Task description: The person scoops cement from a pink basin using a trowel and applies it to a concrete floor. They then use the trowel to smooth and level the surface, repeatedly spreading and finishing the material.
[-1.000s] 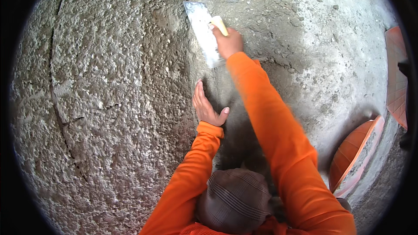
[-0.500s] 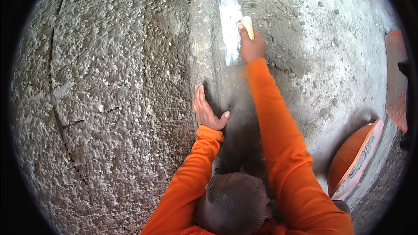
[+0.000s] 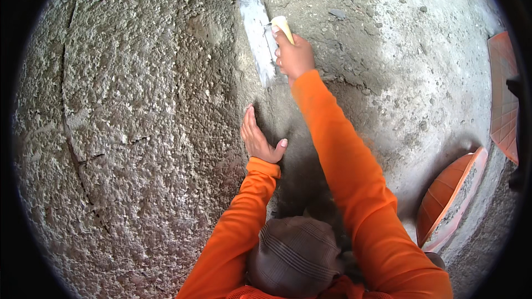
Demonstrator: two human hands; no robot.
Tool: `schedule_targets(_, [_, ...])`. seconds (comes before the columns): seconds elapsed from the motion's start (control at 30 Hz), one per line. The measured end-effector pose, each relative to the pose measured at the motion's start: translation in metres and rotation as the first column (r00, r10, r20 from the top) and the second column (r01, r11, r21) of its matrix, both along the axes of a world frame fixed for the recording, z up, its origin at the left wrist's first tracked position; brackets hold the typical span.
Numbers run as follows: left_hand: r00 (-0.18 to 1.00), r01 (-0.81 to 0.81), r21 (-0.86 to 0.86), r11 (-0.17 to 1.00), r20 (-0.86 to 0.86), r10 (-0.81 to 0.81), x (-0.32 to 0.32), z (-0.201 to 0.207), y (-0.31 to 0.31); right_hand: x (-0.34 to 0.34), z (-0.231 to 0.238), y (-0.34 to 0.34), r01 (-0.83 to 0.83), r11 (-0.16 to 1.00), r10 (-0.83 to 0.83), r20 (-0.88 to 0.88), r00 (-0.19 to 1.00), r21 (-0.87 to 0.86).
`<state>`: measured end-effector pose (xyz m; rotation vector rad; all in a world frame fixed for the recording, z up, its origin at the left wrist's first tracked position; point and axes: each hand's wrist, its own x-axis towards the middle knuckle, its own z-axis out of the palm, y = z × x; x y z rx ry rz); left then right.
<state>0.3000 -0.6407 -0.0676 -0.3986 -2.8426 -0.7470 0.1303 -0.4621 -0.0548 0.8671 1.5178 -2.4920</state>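
Note:
My right hand (image 3: 295,57) is wrapped around the pale yellow handle of a flat rectangular plastering trowel (image 3: 255,30). The trowel's long metal blade lies tilted along the edge between a coarse mortar surface (image 3: 122,133) on the left and a smoother grey strip (image 3: 285,116). Nearer to me, my left hand (image 3: 259,139) rests against that same edge, fingers stretched out and thumb spread to the right. It holds nothing. The blade's underside is hidden.
Two orange basins, one nearer (image 3: 448,199) with grey residue on its rim and one farther (image 3: 503,99), stand at the right. A dark flake (image 3: 337,14) and small crumbs lie right of the trowel. A rounded grey checked cloth shape (image 3: 293,254) fills the bottom middle.
My right hand has carried the trowel to the left, and the blade now leans more, its far end tipped left. A dark flake shows where the hand was near. My left hand stays almost in place.

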Motion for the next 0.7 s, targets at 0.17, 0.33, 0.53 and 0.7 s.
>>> schedule_targets(0.17, [1.0, 0.014, -0.015, 1.0, -0.008, -0.014, 0.0, -0.002, -0.002, 0.012, 0.004, 0.011, -0.11, 0.812, 0.049, -0.121, 0.991, -0.573])
schedule_targets(0.33, [1.0, 0.009, -0.01, 1.0, -0.021, -0.009, 0.003, 0.0, 0.001, 0.008, -0.018, -0.012, 0.065, 0.971, -0.081, 0.06, 0.995, 0.231])
schedule_targets(0.53, [0.999, 0.028, -0.005, 1.0, -0.023, -0.028, -0.002, -0.001, -0.004, 0.012, -0.037, -0.028, 0.245, 0.924, -0.266, 0.031, 0.963, 0.294])
schedule_targets(0.7, [1.0, 0.023, 0.002, 1.0, -0.005, -0.023, -0.001, -0.002, -0.007, 0.037, -0.006, -0.011, 0.592, 0.75, -0.626, 0.03, 0.779, 0.297])
